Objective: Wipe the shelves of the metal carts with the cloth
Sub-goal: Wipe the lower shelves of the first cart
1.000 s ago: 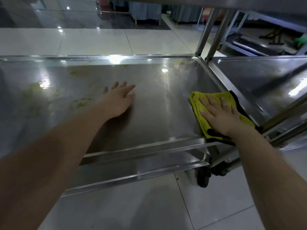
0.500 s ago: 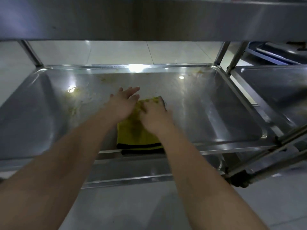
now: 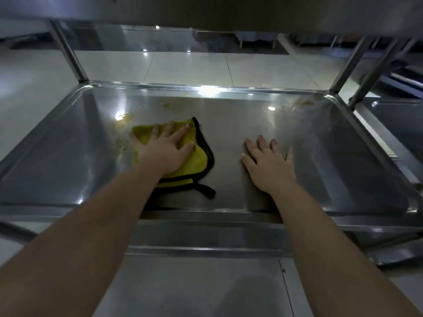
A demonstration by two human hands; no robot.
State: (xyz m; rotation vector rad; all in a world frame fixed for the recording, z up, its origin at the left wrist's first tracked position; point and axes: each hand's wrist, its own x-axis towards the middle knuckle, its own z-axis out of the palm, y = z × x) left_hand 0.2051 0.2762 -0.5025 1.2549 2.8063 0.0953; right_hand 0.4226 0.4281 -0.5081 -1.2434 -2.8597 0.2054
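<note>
Head view: your left hand [image 3: 167,152] lies flat, fingers spread, on the soft, light cloth [image 3: 199,154]; press its centre, since it will likely bunch; right hand [image 3: 269,165] rests splayed on the shelf [image 3: 309,138].

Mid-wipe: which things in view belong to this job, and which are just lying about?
Job: yellow cloth, left hand pressing it, right hand flat on shelf, yellowish smears, neighbouring cart's shelf.
Lying about: tiled floor, blurred furniture beyond.

The shiny metal shelf [image 3: 332,170] has a raised rim. A yellow cloth [image 3: 201,157] with a black edge lies flat on it, left of the middle. Yellow-brown dirt [image 3: 124,117] sits just beside the cloth.
</note>
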